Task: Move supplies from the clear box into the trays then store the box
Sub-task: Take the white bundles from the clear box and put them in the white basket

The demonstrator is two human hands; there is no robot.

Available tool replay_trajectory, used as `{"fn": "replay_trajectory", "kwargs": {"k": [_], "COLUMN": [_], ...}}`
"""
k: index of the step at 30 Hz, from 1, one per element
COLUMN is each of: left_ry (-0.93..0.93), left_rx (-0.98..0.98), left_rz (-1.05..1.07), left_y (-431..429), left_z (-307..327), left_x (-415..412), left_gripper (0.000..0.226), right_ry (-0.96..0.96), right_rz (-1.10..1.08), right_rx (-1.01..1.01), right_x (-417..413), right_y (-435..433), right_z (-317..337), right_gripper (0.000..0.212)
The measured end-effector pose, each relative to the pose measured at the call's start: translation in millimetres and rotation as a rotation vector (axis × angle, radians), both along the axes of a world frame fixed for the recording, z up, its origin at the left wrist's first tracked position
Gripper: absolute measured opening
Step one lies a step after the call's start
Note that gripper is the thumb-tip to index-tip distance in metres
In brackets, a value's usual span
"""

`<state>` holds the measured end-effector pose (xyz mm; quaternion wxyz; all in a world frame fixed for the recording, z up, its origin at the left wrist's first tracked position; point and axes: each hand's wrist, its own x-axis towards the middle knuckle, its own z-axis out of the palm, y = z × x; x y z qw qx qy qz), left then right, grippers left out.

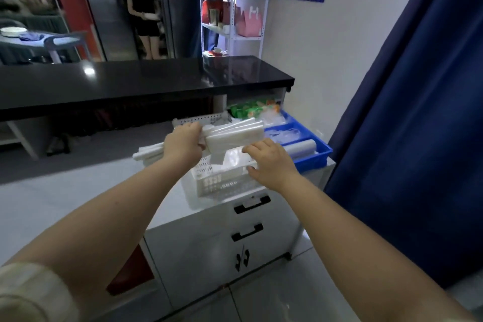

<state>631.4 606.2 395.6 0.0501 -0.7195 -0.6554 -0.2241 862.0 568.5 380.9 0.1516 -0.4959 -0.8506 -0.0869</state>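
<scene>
My left hand (pixel 184 142) is closed around a bundle of white plastic-wrapped packs (pixel 235 133), holding it above a white perforated tray (pixel 222 180) on a white cabinet. Long white ends of the bundle stick out to the left of my fist. My right hand (pixel 269 158) rests on the tray's near right rim, fingers touching a clear packet inside it. A blue divided tray (pixel 311 154) sits to the right, holding clear bags and a white roll (pixel 300 145). No clear box is visible.
A white cabinet (pixel 235 238) with black handles carries the trays. A black counter (pixel 146 81) runs behind it, with green packets (pixel 251 110) beneath. A dark blue curtain (pixel 418 112) hangs at right. A person stands far back beside a white shelf (pixel 235 8).
</scene>
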Motion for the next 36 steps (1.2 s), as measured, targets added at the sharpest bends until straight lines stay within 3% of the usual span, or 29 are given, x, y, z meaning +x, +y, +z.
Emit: {"fn": "replay_trajectory", "kwargs": {"k": [6, 13, 17, 20, 24, 28, 30, 36], "left_ry": [-0.332, -0.95, -1.245, -1.399, -1.265, -0.763, -0.616, -0.646], "left_rx": [-0.073, -0.269, -0.397, -0.52, -0.557, -0.411, -0.32, -0.214], "left_rz": [0.022, 0.088, 0.206, 0.301, 0.469, 0.672, 0.74, 0.819], "left_y": [111.4, 182.7, 201.6, 203.5, 201.0, 188.8, 181.5, 165.6], "left_z": [18.2, 1.8, -19.7, -40.9, -65.3, -72.4, -76.4, -89.9], "left_x": [-5.7, 13.9, 17.4, 15.6, 7.1, -8.1, -19.3, -45.5], "left_gripper": [0.022, 0.034, 0.034, 0.031, 0.047, 0.048, 0.048, 0.035], "right_ry": [0.326, 0.982, 1.325, 1.411, 1.367, 1.313, 1.239, 0.754], "right_rz": [-0.1, -0.089, -0.094, -0.088, -0.074, -0.058, -0.069, -0.056], "right_rx": [-0.156, -0.53, -0.924, -1.223, -1.422, -1.568, -1.573, -1.279], "right_x": [-16.9, -46.7, -57.5, -59.7, -67.5, -92.4, -106.9, -115.5], "right_y": [136.2, 231.7, 270.6, 285.8, 302.0, 308.6, 307.9, 309.3], "right_z": [7.8, -12.6, -30.3, -47.4, -70.3, -87.5, -96.9, -125.3], "right_gripper": [0.041, 0.032, 0.037, 0.043, 0.045, 0.046, 0.047, 0.043]}}
